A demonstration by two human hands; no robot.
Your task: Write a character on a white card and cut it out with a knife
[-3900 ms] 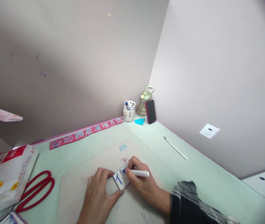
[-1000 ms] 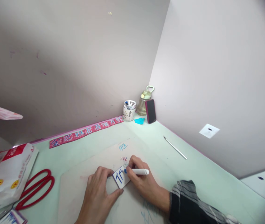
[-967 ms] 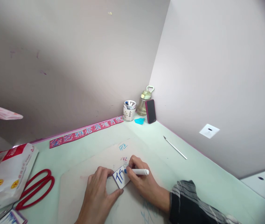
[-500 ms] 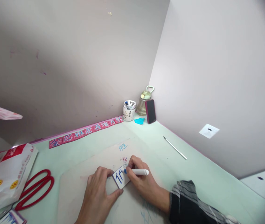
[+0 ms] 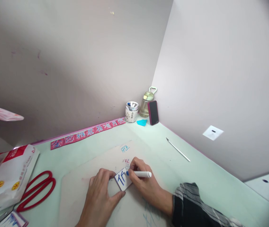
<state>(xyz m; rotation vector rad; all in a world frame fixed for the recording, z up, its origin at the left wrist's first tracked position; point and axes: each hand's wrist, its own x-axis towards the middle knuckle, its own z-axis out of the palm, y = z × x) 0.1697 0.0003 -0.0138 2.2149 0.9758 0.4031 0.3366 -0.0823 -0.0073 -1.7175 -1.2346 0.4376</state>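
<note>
From the head view, the right hand (image 5: 144,183) is curled tight around a white marker (image 5: 140,173), its blue tip touching the small white card (image 5: 123,180) that lies on the beige board (image 5: 77,189). The left hand (image 5: 98,197) rests loosely spread on the board, fingertip and thumb pinning the card's near edges. Red scissors (image 5: 36,190) lie well apart to the left on the green table (image 5: 207,179).

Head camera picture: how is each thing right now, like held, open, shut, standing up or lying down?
small card: lying flat, pinned by the left hand, blue strokes on it.
marker: uncapped, held in the right hand, tip on the card.
scissors: lying flat, handles together.
cup: upright, pens inside.
bottle: upright, lid on.
phone: standing on end, screen dark.
</note>
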